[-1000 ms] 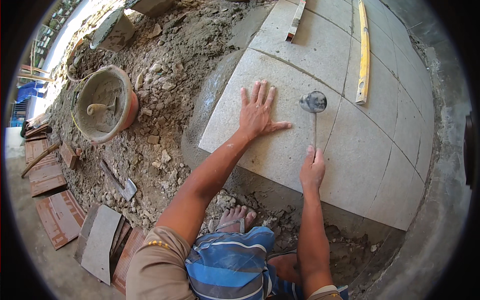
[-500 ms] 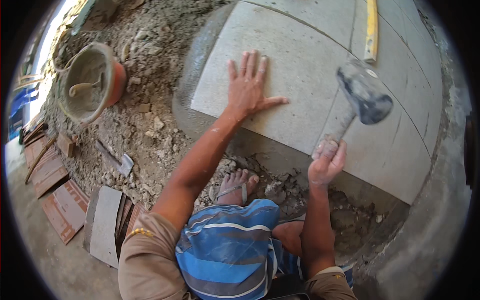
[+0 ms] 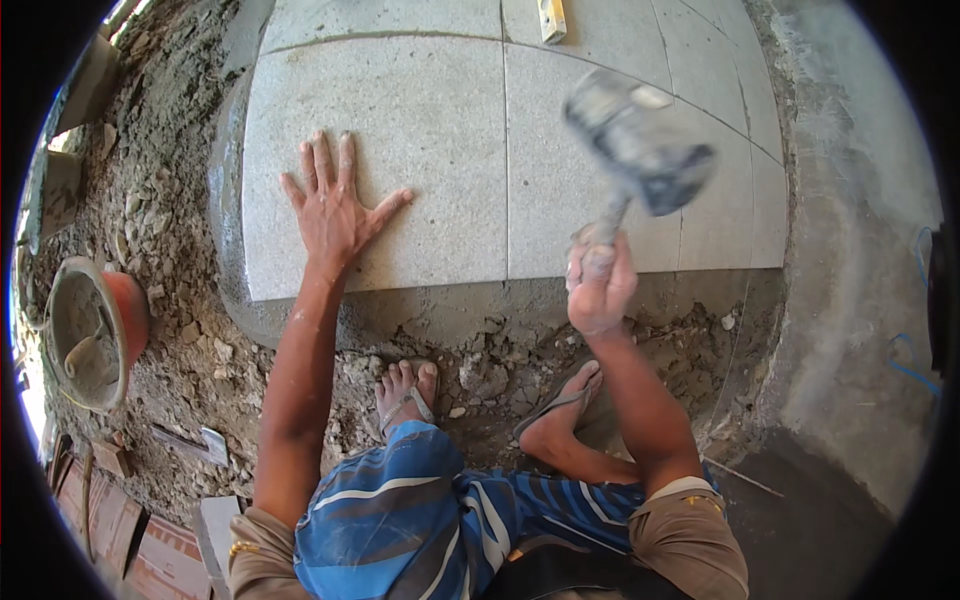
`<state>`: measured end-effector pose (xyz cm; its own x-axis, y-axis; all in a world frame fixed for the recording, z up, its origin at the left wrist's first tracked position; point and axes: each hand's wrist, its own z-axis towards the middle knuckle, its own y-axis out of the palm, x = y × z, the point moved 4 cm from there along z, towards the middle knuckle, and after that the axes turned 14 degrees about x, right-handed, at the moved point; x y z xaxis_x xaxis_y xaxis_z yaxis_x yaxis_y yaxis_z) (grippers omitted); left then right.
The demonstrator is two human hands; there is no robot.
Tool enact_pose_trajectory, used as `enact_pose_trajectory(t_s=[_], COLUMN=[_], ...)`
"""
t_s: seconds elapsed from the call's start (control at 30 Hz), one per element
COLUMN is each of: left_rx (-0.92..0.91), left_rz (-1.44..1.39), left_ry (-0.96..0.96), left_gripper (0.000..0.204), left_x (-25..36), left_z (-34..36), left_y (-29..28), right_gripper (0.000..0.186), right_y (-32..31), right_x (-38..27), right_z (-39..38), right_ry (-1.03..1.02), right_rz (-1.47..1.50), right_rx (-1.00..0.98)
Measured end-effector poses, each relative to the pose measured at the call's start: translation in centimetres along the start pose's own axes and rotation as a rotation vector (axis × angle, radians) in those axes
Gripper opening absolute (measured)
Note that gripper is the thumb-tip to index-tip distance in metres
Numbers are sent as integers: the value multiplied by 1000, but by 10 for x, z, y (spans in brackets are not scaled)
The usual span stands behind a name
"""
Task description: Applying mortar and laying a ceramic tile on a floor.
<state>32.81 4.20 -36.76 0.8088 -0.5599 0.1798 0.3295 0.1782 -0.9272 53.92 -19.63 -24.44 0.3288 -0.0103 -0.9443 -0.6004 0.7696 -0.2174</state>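
My left hand (image 3: pixel 336 222) lies flat with spread fingers on a large pale grey floor tile (image 3: pixel 440 130), near its left part. My right hand (image 3: pixel 600 280) is wrapped round the handle of a rubber mallet (image 3: pixel 640 140). The mallet's dark-and-pale head is smeared by motion and shows above the neighbouring tile (image 3: pixel 735 215), to the right of the joint. Wet grey mortar (image 3: pixel 430 312) shows along the tiles' near and left edges.
A yellow spirit level (image 3: pixel 551 20) lies on the far tiles. At the left, an orange bucket (image 3: pixel 125 315) holds mortar and a trowel (image 3: pixel 85 355). Rubble, a hammer-like tool (image 3: pixel 200 443) and stacked brown cartons (image 3: pixel 105 500) lie nearer. Concrete floor (image 3: pixel 850 250) runs along the right.
The view has turned and shifted, so the tiles sit squarer and the bucket lies farther left. My left hand still presses flat on the tile; the mallet stays raised in my right hand.
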Motion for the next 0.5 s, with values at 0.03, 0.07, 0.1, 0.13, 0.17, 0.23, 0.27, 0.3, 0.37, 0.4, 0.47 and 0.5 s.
enact_pose_trajectory(t_s=[0.03, 0.07, 0.1, 0.13, 0.17, 0.23, 0.27, 0.3, 0.37, 0.4, 0.47, 0.5], left_rx=[-16, 11, 9, 4, -5, -2, -10, -12, -32, -67, -43, -20], left_rz=[4, 12, 6, 6, -19, -22, -31, -19, -18, -7, -32, -54], left_ry=[-13, -3, -7, -11, -28, -33, -39, -35, -39, -57, -74, -49], left_gripper=[121, 121, 121, 122, 122, 122, 123, 123, 123, 123, 123, 123], left_x=[0, 1, 1, 1, 1, 3, 3, 4, 4, 2, 0, -1], left_z=[1, 2, 2, 3, 3, 3, 3, 3, 4, 4, 7, 6], left_y=[0, -1, -2, -3, -3, -4, -5, -5, -5, -4, -4, -6], right_gripper=[33, 31, 31, 31, 31, 34, 37, 37, 43, 43, 43, 43], right_y=[2, 2, 4, 5, 4, 9, 12, 20, 38, 42, 48, 51], right_x=[14, 29, 38, 48, 59, 63, 62, 64, 77, 72, 59, 52], right_z=[-7, -15, -22, -28, -32, -30, -29, -23, -4, 2, 16, 17], right_ry=[4, 17, -17, 37, 136, 75, 67, 67, 224, 186, 143, 133], right_rz=[-269, -535, -522, -579, -663, -551, -468, -452, -747, -729, -507, -491], right_rx=[-58, -103, -105, -147, -181, -106, -36, -33, -181, -169, -27, -52])
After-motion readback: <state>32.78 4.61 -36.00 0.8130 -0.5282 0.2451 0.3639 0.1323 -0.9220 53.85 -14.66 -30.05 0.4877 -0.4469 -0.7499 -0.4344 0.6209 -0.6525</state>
